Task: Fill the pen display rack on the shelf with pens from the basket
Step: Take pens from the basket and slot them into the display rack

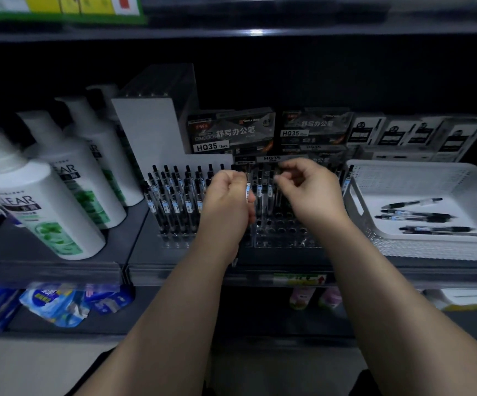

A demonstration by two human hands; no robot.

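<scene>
A clear pen display rack (281, 232) stands on the dark shelf, its left half packed with several upright black pens (174, 195); empty holes show in its right half. My left hand (227, 201) grips a bunch of pens over the rack's middle. My right hand (307, 190) pinches the top of one upright pen (271, 192) beside the left hand. The white basket (354, 201) sits to the right on the same shelf, with several black pens (420, 217) lying on its floor.
White shampoo bottles (45, 207) stand at the left. Pen boxes (231, 132) are stacked behind the rack, and a white divider (151, 130) rises at its back left. Packaged goods (54, 304) lie on the shelf below.
</scene>
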